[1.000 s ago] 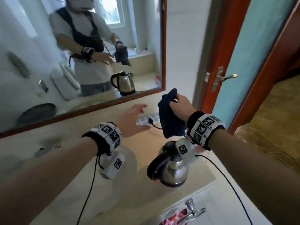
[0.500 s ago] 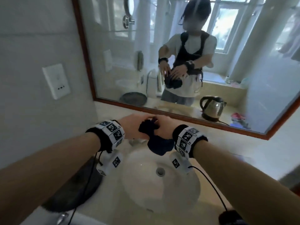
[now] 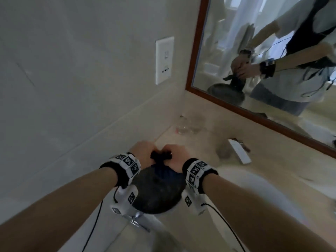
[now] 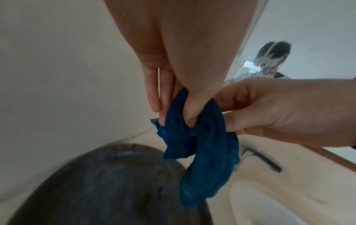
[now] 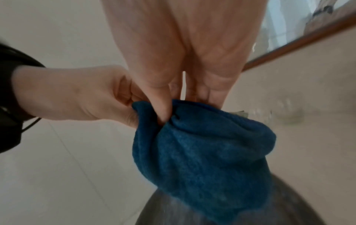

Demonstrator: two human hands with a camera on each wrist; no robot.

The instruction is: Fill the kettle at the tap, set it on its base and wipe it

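1. Pinching the bunched top of the blue cloth [image 4: 200, 137], the left hand [image 4: 173, 64] has thumb and fingers [image 4: 154, 91] closed on it.
2. The right hand [image 5: 185, 50] grips the same bunch from the other side, fingers curled into the fabric.
3. The cloth hangs over a dark round dish [image 3: 156, 193] on the counter [image 3: 269, 160], near the corner wall.
4. Open counter lies to the right, toward the mirror [image 3: 272, 57].
5. Only the head view shows the wall socket [image 3: 164, 60]; the kettle appears in no view.
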